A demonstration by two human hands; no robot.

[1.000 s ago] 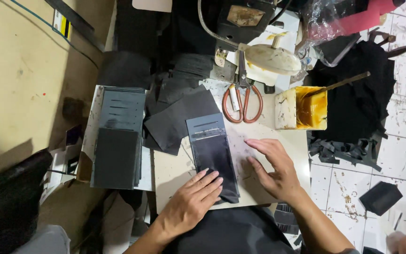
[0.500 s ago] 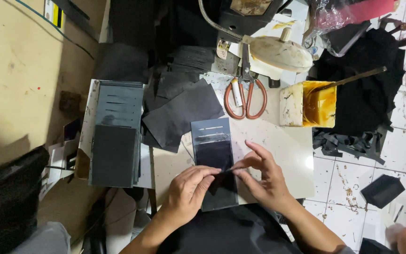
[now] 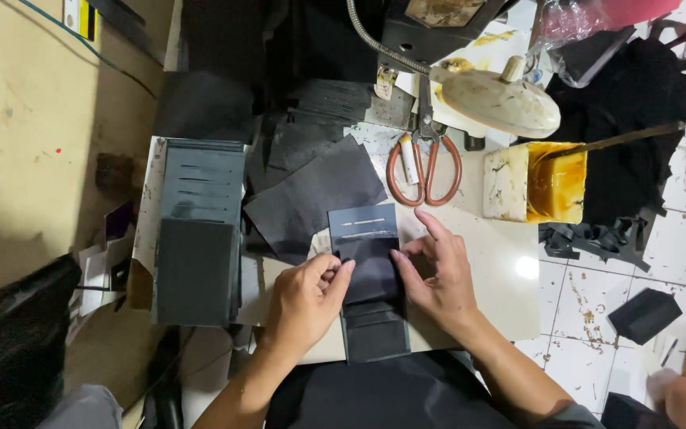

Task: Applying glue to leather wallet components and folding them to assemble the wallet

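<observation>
My left hand (image 3: 307, 295) pinches the left edge of a small dark leather panel (image 3: 371, 270), fingers curled, thumb and index closed on it. My right hand (image 3: 438, 274) sits at the panel's right edge, fingertips pressing it down, index finger raised off; that grip is loose, more a press than a hold. The panel lies on top of a slotted dark card-pocket piece (image 3: 365, 226), mid-front of the white table (image 3: 510, 294), and a folded dark piece (image 3: 375, 338) pokes out below, toward me.

Left of that: a stack of grey slotted panels (image 3: 198, 238), touching nothing in my hands. Loose black leather sheets (image 3: 311, 191) lie behind the work. Orange-handled scissors (image 3: 426, 163) are just beyond, near a yellow glue pot (image 3: 545, 184) with a brush stick (image 3: 629, 137) in it.

To do this well, I reckon: keep both side edges square with the slotted piece under it, press flat from the middle out so nothing bubbles, hold the left pinch steady so the panel doesn't skew.
</observation>
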